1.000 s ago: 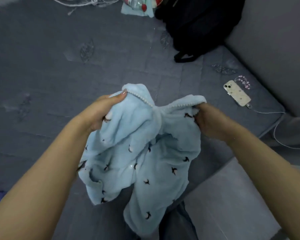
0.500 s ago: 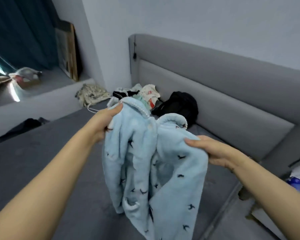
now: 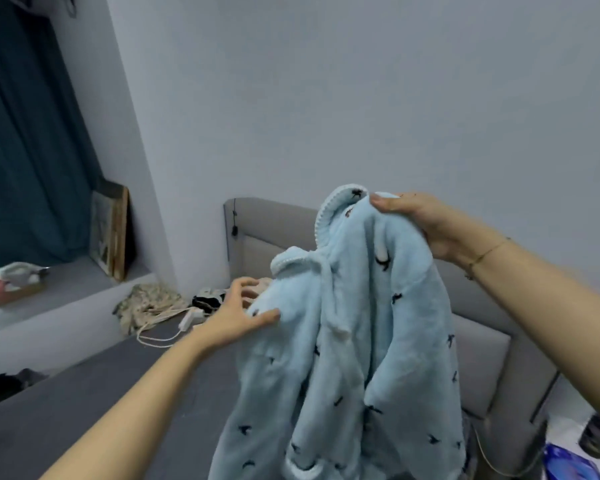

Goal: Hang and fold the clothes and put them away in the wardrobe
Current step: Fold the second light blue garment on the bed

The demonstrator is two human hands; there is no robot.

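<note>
A fluffy light-blue garment [image 3: 347, 358] with small black bird marks and white trim hangs in front of me over the bed. My right hand [image 3: 420, 223] grips it at the top by the collar and holds it high. Lower down, my left hand [image 3: 238, 315] is at the garment's left edge with its fingers spread; its thumb lies on the fabric, and the fingers sit behind the edge without a clear hold. The garment's lower part runs out of view at the bottom.
A grey bed [image 3: 84, 410] with a padded grey headboard [image 3: 478, 358] lies below. Crumpled clothes [image 3: 146, 303] and a white cable [image 3: 167, 327] lie near the headboard. A dark garment [image 3: 4, 386], framed pictures [image 3: 113, 230] on a ledge and a teal curtain [image 3: 25, 150] are left.
My view has tilted up from the bed to the wall. My right hand raised the collar higher, and my left hand let go of its top corner and dropped to the garment's side.
</note>
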